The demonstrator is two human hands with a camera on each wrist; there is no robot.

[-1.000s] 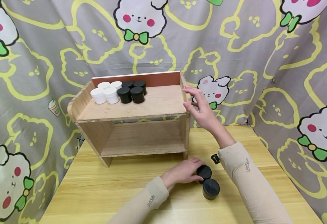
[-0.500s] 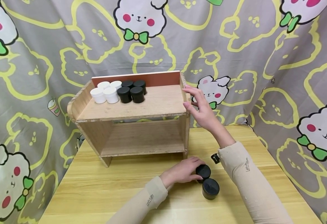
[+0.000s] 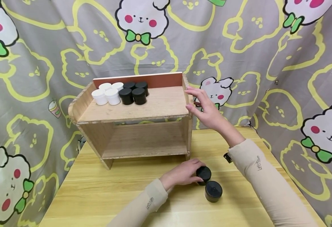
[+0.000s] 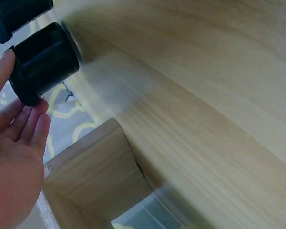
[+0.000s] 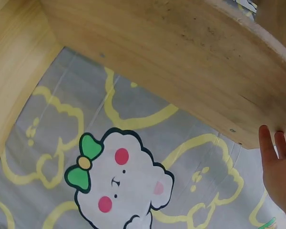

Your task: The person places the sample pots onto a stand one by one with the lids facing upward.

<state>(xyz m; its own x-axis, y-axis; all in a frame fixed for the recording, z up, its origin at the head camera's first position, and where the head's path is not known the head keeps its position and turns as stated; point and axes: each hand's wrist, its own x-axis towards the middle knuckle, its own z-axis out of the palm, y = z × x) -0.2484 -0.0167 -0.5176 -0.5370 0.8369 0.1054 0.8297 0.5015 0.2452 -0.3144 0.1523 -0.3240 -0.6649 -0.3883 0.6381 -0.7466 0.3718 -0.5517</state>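
Observation:
My left hand (image 3: 183, 173) holds a round black lidded jar (image 3: 204, 173) on the table, thumb on one side and fingers on the other. The left wrist view shows this jar (image 4: 47, 59) with the thumb and fingertips at its lid end. Right beside it stands a second black jar (image 3: 213, 190). My right hand (image 3: 207, 110) is at the right side panel of a small wooden shelf (image 3: 166, 104), thumb and fingers extended to its edge. In the right wrist view, fingertips (image 5: 264, 131) meet the panel's outer face.
On the shelf's top board, several white jars (image 3: 113, 97) stand at the left, with several black jars (image 3: 139, 96) next to them. The lower board (image 3: 149, 142) is bare. A patterned curtain (image 3: 188, 60) hangs behind the wooden table (image 3: 120, 192).
My left hand and the jar it holds have slid slightly left. The right forearm has swung a little to the right, while the right fingers stay at the panel.

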